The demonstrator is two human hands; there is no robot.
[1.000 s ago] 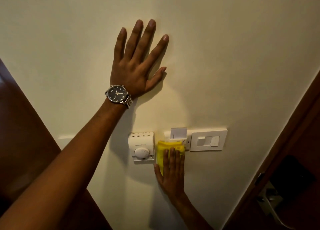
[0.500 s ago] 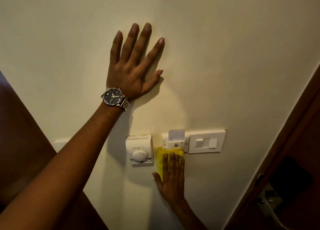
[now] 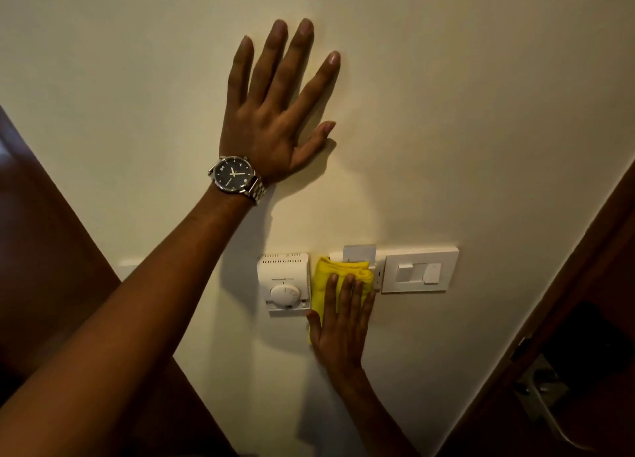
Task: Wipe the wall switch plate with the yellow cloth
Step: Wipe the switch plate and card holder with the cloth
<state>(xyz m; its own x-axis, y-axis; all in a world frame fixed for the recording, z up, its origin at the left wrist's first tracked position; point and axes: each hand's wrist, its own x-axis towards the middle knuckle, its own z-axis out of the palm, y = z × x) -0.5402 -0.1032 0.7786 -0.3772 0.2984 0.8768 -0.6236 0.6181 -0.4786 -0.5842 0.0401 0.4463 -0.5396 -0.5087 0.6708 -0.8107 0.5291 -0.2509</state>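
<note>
My right hand [image 3: 340, 322] lies flat against the wall and presses a folded yellow cloth [image 3: 338, 273] over a small white plate with a card slot [image 3: 359, 253], most of which the cloth hides. A wider white switch plate [image 3: 420, 271] sits just to the right, uncovered and untouched by the cloth. My left hand [image 3: 275, 112], with a wristwatch [image 3: 235, 175] on the wrist, rests open and flat on the bare wall well above the plates, holding nothing.
A white thermostat with a round dial [image 3: 285, 286] is mounted directly left of the cloth. Dark wooden door frames [image 3: 563, 298] border the wall on both sides, with a metal door handle [image 3: 546, 401] at the lower right.
My right hand slid the cloth down off the card-slot plate, then back up over it. My left hand stayed flat on the wall.
</note>
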